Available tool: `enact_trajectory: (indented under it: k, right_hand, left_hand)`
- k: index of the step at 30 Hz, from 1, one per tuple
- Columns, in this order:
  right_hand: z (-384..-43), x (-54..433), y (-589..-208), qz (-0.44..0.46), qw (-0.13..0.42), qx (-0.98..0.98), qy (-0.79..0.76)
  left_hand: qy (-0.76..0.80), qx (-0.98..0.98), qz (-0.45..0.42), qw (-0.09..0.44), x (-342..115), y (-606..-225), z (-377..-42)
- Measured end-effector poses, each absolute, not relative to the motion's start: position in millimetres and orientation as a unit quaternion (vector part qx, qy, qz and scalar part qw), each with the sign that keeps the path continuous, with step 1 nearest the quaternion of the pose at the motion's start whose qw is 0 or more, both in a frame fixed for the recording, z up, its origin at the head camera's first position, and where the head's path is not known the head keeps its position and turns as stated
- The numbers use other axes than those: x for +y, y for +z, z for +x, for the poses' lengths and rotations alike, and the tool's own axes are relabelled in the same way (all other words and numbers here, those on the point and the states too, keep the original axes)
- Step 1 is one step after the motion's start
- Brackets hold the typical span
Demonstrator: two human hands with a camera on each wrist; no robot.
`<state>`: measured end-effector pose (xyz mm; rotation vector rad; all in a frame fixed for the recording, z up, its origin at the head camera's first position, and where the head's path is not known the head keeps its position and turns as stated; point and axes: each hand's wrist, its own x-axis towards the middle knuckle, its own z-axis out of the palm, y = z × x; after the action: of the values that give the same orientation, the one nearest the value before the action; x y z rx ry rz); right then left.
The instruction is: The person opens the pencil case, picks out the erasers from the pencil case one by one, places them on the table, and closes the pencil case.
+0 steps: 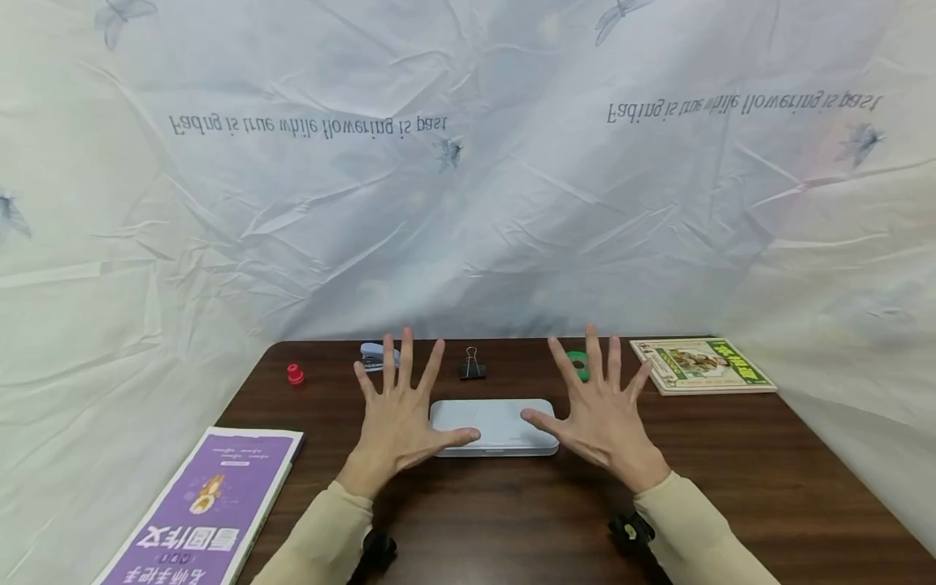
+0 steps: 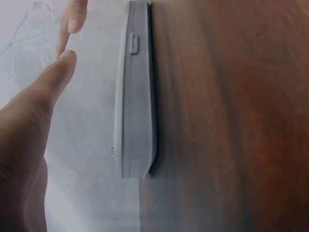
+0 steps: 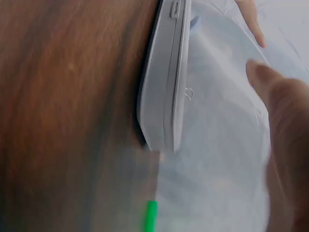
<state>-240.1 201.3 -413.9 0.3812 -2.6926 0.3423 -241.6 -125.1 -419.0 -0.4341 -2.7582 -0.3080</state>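
A white flat case [image 1: 497, 424] with rounded corners and a small front latch lies on the dark wooden table. My left hand [image 1: 398, 426] hovers at its left end with the fingers spread wide, and my right hand [image 1: 603, 422] mirrors it at the right end. Both thumbs point inward over the case in the head view. From the side, the left wrist view shows the case [image 2: 137, 96] standing apart from my left thumb [image 2: 50, 84]. The right wrist view likewise shows a gap between the case [image 3: 164, 82] and my right thumb [image 3: 285, 111]. Neither hand holds anything.
Behind the case are a blue stapler [image 1: 373, 356], a black binder clip [image 1: 472, 370] and a green ring-shaped item [image 1: 578, 364], partly hidden by my right hand. A red small object [image 1: 296, 374] stands at left. Books lie at left [image 1: 212, 496] and back right [image 1: 698, 366]. A white curtain [image 1: 468, 203] hangs behind.
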Motion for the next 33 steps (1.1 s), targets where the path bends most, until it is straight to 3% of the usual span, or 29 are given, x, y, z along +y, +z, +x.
enact_trajectory:
  k: [6,12,24,33]
  right_hand:
    - [-251,206,-409,0.188,0.256,-0.905,0.282]
    - [-252,212,-406,0.230,0.245,-0.852,0.402]
    - [-258,218,-441,0.257,0.114,-0.823,0.494]
    - [-266,234,-471,0.279,0.010,-0.861,0.425]
  left_hand:
    - [-0.280,-0.925,-0.189,0.175,-135,-407,-247]
    - [-0.464,-0.828,-0.268,0.163,-142,-408,-251]
    - [-0.557,-0.781,-0.274,0.065,-155,-466,-260]
    - [-0.462,-0.849,-0.254,0.017,-161,-477,-264]
